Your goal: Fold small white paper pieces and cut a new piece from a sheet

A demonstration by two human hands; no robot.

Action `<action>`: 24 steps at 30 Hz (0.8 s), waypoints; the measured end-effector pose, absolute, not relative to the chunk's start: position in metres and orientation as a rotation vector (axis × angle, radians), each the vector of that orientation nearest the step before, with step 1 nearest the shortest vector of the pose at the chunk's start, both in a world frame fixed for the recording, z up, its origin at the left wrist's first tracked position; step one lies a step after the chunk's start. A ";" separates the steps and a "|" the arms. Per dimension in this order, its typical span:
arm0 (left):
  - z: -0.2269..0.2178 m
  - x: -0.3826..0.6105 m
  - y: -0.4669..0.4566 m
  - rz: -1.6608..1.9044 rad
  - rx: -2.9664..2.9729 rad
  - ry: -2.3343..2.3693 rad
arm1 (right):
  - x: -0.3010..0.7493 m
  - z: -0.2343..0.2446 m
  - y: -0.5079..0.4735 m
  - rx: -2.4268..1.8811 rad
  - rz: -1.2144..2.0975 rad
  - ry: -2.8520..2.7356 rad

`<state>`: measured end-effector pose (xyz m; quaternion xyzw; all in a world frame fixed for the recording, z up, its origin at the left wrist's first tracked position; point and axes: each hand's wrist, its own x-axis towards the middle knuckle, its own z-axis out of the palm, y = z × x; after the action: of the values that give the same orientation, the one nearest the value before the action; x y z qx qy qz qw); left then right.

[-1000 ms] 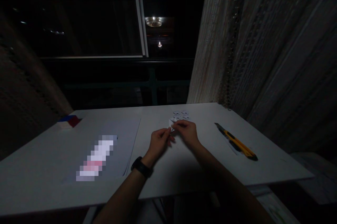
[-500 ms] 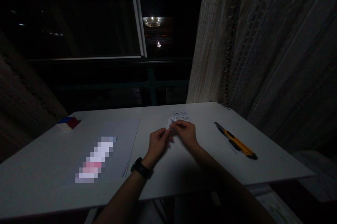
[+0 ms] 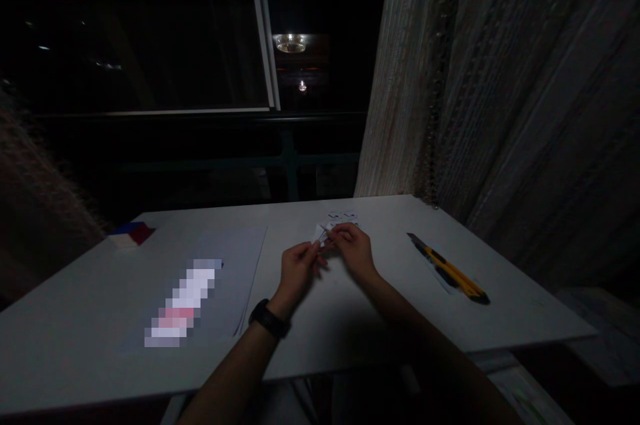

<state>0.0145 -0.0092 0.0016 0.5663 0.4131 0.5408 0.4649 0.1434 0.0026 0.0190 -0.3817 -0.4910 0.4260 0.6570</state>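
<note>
Between the fingertips of both hands is a small piece of white paper (image 3: 321, 233), held just above the table. My left hand (image 3: 299, 272), with a dark watch on its wrist, pinches the paper's near side. From the right, my right hand (image 3: 354, 250) has its thumb and fingers closed at the paper's upper edge. Part of the paper is hidden by the fingers. Just beyond the hands lie several small white paper pieces (image 3: 343, 216) with dark marks, partly covered by my right hand.
On the white table (image 3: 295, 352), a yellow and black utility knife (image 3: 453, 272) lies to the right. White sheets (image 3: 243, 258), partly pixelated, lie left. A blue, red and white cube (image 3: 131, 234) sits at far left. Curtains (image 3: 390, 112) and a window stand behind.
My right hand has shifted slightly up and covers more of the marked paper pieces. The held paper shows more of its white face and looks turned a little.
</note>
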 end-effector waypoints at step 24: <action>-0.002 0.022 -0.014 1.217 1.361 0.960 | 0.150 0.019 0.003 -0.930 0.995 -1.111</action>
<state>0.0222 -0.0144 -0.0024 0.5659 0.3994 0.5063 0.5137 0.1503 0.0031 0.0187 -0.4073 -0.4865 0.4361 0.6382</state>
